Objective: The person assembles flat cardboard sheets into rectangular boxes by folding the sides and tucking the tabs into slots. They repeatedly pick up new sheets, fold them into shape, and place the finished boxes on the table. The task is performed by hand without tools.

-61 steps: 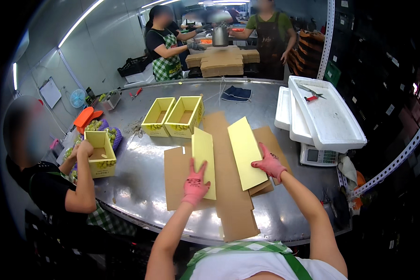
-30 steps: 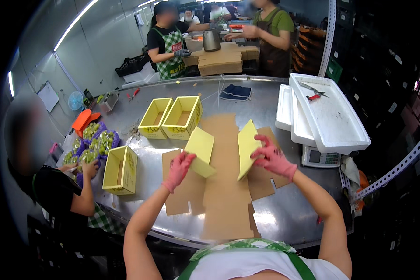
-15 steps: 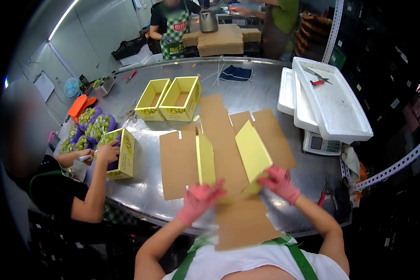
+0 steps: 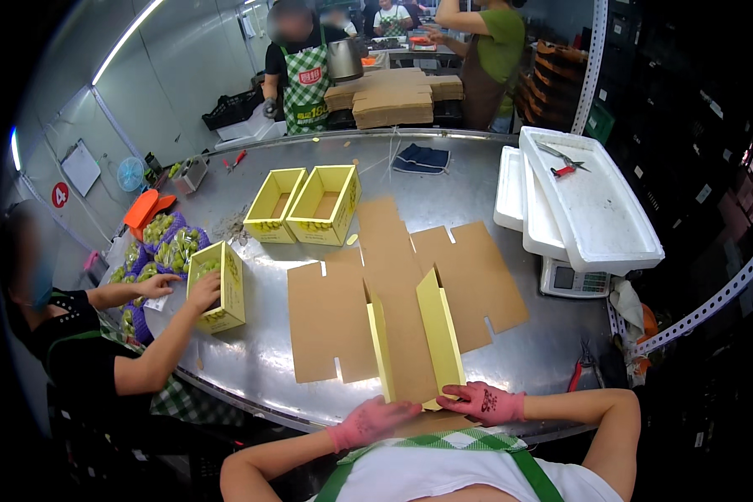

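Note:
In front of me a partly folded cardboard box [image 4: 406,318] has two yellow side walls raised; its inside is brown and more flat cardboard spreads under and around it. My left hand [image 4: 372,421], in a pink glove, grips the near end at the left wall's corner. At the right wall's near corner, my right hand [image 4: 484,403], in a matching glove, has its fingers closed on the cardboard. The near flap between the hands is folded up, partly hidden by my fingers. Beyond the cardboard stand two finished yellow boxes [image 4: 326,227], side by side.
At left, a co-worker's hands [image 4: 202,291] handle a yellow box [image 4: 230,303] beside netted green fruit [image 4: 178,251]. White foam trays [image 4: 594,222] rest on a scale [image 4: 573,280] at right. Red-handled pruners [image 4: 579,372] lie near the right edge; a dark blue cloth [image 4: 422,159] lies at the back.
Both hands have moved closer together at the near end. The two yellow walls now stand more upright and parallel, and the near flap has been lifted. The co-worker's left hand has moved off the box.

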